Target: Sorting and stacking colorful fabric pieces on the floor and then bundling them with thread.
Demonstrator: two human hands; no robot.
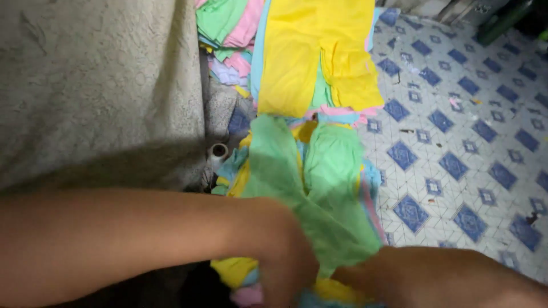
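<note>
Left hand [285,256] and right hand [365,274], fingers closed, both pinch the near edge of the thin green trouser-shaped fabric piece [308,177], lifting it off the near multicoloured stack [240,182]; yellow fabric piece [314,51] lies farther.

Crumpled green cloth piece [319,188] atop pile

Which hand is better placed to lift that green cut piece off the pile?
Probably left. The left hand already grips the green piece at its gathered lower end; the right hand sits beside it at the frame edge, its grip unclear.
</note>
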